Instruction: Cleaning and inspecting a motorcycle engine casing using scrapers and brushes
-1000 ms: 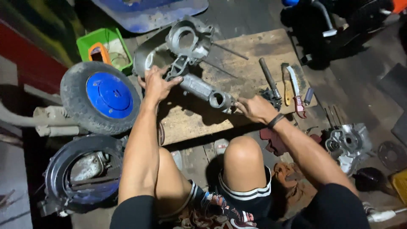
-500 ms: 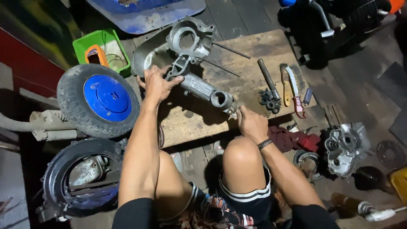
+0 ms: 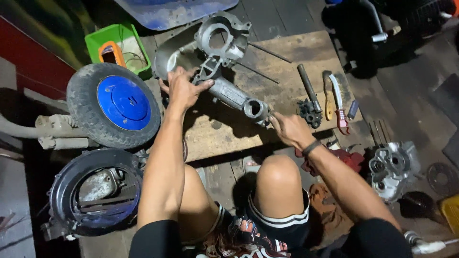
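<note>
Left hand [image 3: 184,88], fingers spread, presses the grey engine casing [image 3: 224,62] at the wooden board's [image 3: 287,52] far-left corner; right hand [image 3: 289,129], fingers loosely curled, touches the casing's tube end near the board's near edge.

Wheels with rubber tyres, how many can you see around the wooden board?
2. The black tyre with a blue round hub stands left of the wooden board, beside the left hand. The dark tyre with a hollow centre lies below it. Others may be hidden in shadow.
</note>
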